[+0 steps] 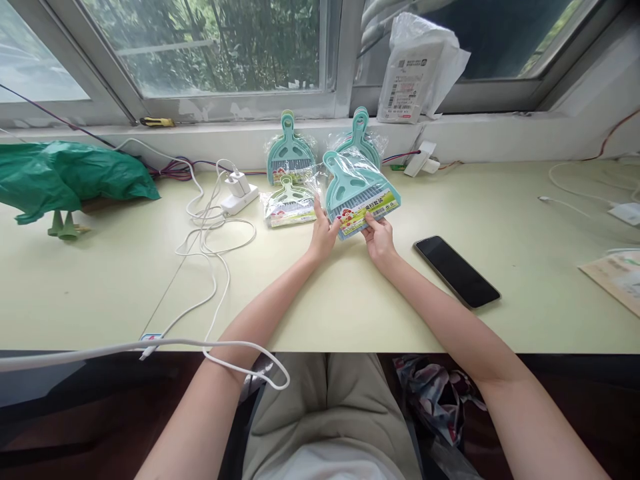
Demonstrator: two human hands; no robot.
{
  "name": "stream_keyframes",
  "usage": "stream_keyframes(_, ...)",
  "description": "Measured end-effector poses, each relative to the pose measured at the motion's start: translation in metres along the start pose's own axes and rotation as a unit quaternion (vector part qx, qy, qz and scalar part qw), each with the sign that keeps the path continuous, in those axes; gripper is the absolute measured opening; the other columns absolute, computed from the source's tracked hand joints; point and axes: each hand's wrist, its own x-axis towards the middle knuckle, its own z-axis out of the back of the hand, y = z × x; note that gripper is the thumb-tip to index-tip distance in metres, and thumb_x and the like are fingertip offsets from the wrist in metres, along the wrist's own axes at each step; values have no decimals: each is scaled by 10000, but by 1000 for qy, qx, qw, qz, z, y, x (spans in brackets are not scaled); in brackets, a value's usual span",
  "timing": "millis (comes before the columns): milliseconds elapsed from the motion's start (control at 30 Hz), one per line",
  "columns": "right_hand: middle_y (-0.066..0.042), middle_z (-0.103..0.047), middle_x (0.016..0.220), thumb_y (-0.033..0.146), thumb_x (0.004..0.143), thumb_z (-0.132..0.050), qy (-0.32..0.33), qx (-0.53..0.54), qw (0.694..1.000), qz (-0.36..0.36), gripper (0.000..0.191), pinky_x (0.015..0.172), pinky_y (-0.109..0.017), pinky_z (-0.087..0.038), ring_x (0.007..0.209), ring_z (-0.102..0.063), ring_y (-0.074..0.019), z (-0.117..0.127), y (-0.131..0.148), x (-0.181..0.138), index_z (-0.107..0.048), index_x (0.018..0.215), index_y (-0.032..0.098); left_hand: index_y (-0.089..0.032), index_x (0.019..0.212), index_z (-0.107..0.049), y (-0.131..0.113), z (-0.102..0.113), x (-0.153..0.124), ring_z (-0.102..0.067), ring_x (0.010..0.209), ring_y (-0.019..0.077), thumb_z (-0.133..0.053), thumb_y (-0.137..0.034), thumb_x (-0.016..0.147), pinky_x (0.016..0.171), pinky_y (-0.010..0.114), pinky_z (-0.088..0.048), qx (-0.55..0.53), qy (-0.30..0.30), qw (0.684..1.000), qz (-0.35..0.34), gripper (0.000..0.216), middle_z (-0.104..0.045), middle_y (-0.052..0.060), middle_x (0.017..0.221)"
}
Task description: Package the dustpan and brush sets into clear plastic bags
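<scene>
Between my two hands is a teal dustpan and brush set [357,190] in clear plastic wrap, tilted, with a printed label along its lower edge. My left hand [324,230] grips its lower left side, thumb in front. At the bottom edge, my right hand [379,239] pinches the label with its thumb on top. Right behind it, another teal dustpan set [360,130] leans on the window wall. A further teal dustpan set [289,150] stands upright to the left, and a pale green dustpan set [289,203] lies before it, close to my left fingers.
A black phone [457,272] lies right of my right forearm. White cables [204,230] and a power strip [240,199] spread to the left, one cable crossing my left forearm. A green plastic bag [75,177] sits far left. A wrapped package [413,73] and yellow cutter [157,122] rest on the sill.
</scene>
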Motion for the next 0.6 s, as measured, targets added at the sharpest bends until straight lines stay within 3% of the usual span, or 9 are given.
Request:
stream_keyframes(133, -27, -738, 975, 197, 778, -694, -7, -9, 1000, -6, 120, 946, -336, -569, 991, -699, -169, -1, 0, -1, -626, 877, 194, -253, 1540, 66, -4, 0, -1, -361, 1421, 234, -591, -327, 857, 1193, 376, -237, -10, -4, 1000, 3, 950, -350, 120, 1542)
stream_keyframes(267, -24, -740, 980, 210, 769, -709, -7, -2, 1000, 3, 152, 950, -339, -569, 988, -702, -170, 0, 0, 1, -627, 897, 194, -289, 1537, 34, -3, -1, 1, -512, 1288, 245, -632, -356, 838, 1118, 421, -376, -75, 20, 995, 58, 968, -482, 108, 1440)
stream_keyframes(400, -12, -739, 984, 259, 752, -748, -4, -5, 1000, 12, 246, 934, -337, -579, 976, -706, -168, 1, 1, 1, -624, 958, 208, -300, 1513, -141, -4, -2, 1, -574, 1195, 267, -661, -342, 809, 954, 449, -521, -133, 68, 982, 119, 877, -537, 99, 1373)
stream_keyframes(600, -32, -727, 1025, 272, 746, -761, -17, -14, 1000, 11, 280, 911, -322, -587, 1015, -695, -173, 2, 1, 2, -618, 977, 204, -258, 1413, -320, -17, 0, -4, -626, 1118, 250, -644, -315, 834, 912, 448, -557, -192, 146, 951, 195, 666, -504, 126, 1417)
